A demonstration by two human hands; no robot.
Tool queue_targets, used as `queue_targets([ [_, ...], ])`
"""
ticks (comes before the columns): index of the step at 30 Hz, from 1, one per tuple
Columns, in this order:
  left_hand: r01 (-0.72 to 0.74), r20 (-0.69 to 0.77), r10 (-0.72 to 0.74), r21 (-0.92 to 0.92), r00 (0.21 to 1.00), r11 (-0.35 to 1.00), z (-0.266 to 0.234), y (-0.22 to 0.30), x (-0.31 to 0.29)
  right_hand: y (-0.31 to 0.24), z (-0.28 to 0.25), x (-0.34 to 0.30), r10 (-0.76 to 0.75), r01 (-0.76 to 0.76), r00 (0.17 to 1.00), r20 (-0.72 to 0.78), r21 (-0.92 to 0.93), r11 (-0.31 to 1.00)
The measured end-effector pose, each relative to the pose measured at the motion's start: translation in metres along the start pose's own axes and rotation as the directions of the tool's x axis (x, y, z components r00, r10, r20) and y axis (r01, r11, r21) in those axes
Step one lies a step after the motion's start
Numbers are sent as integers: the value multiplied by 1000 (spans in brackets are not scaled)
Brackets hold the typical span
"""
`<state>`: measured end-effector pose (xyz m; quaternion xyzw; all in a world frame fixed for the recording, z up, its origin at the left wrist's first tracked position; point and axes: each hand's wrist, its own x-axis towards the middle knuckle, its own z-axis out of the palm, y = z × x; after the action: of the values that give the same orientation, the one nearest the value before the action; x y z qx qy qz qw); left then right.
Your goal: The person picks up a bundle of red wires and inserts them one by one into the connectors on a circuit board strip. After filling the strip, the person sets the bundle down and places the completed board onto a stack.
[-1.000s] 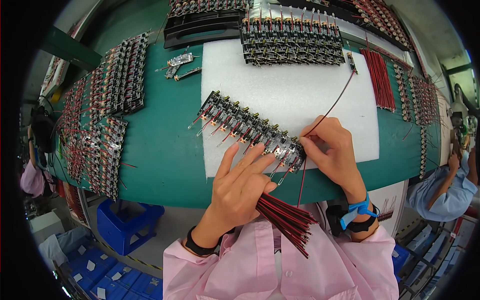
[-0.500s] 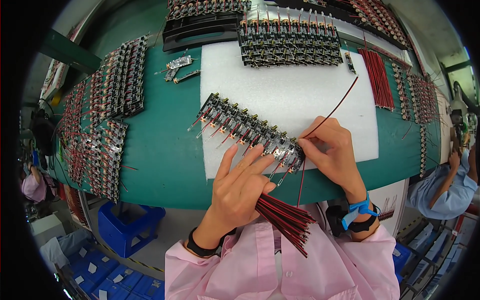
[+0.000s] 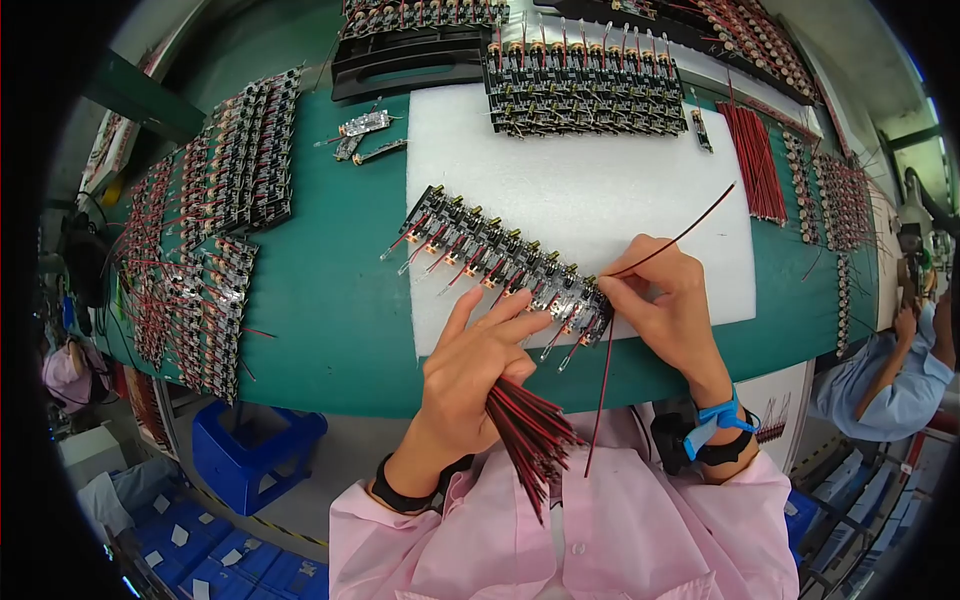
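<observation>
A strip of small circuit boards [image 3: 490,245] lies slantwise over the near part of the white foam sheet [image 3: 440,130]. My left hand [image 3: 470,365] is closed around a bundle of red-and-black wires [image 3: 530,430] that fans out below it, while its outstretched fingers rest against the strip's near edge. At the strip's right end, the thumb and forefinger of my right hand [image 3: 655,290] pinch a thin wire [image 3: 685,230] whose free end points up and right. Another red wire [image 3: 601,400] hangs down from that same end. The pinched tip is hidden by my fingers.
A stack of board strips [image 3: 585,85] sits on the foam's far edge, beside a black tray [image 3: 405,65]. More board strips [image 3: 240,160] cover the left side. Loose wires [image 3: 752,160] lie at right, and loose boards [image 3: 365,125] at far left. Another person's arm [image 3: 905,340] shows at the right rim.
The wire bundle in my left hand has swung left and downward. The wire in my right fingers now leans further right, and the hanging wire has become more visible. The board strip has barely moved.
</observation>
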<state>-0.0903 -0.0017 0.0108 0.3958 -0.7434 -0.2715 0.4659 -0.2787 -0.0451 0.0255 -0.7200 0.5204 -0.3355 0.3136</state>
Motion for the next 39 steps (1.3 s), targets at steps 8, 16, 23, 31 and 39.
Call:
queue_targets([
  [8,101,-12,-104,-134,995,986,-1,4,1,-5,-1,3,-1,1,1000,22,-33,999],
  [16,169,-17,-178,-237,984,957,-1,0,-3,-7,-4,5,-77,80,996,49,-68,995],
  [23,178,-14,-187,-238,982,955,0,0,-2,-9,-6,8,-47,51,996,78,-54,997],
  [31,169,-10,-176,-230,984,958,0,1,-1,-9,-8,10,-100,113,989,111,-116,987],
  [39,177,1,-181,-225,983,958,-1,3,0,-9,-6,3,-224,235,972,71,-209,949],
])
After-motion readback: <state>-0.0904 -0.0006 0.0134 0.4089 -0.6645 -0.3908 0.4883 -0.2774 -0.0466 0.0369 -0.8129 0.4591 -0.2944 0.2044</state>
